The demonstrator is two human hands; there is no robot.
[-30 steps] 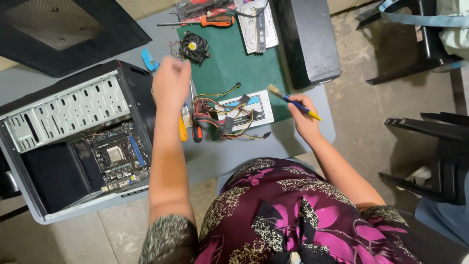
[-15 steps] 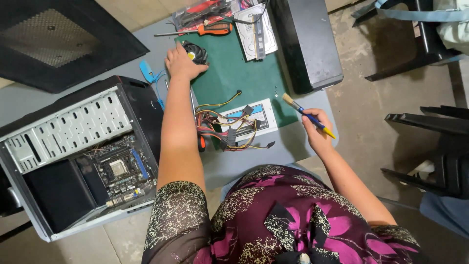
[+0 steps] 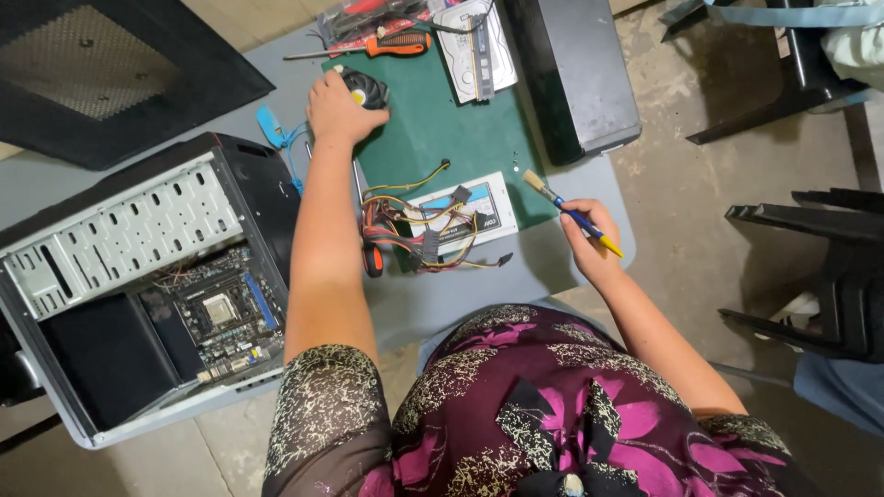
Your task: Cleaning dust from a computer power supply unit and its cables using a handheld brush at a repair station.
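My left hand [image 3: 337, 112] reaches forward and rests on a small black cooling fan [image 3: 366, 90] at the far left corner of the green mat [image 3: 442, 129]; its fingers curl over the fan. My right hand [image 3: 589, 241] is near the table's right edge and grips a small paintbrush [image 3: 569, 212] with a blue and yellow handle, bristles pointing up and left. Between the hands lies a bundle of coloured power cables [image 3: 414, 230] over a white box-shaped part [image 3: 470, 210].
An open computer case [image 3: 138, 276] with its motherboard showing lies at the left. A black side panel [image 3: 101, 74] is at the far left. A black box [image 3: 571, 74], an orange-handled screwdriver [image 3: 387, 46] and dark chairs [image 3: 820, 267] surround the mat.
My left hand has moved forward from above the cables to the cooling fan. The right hand with the brush has stayed near the table's right edge.
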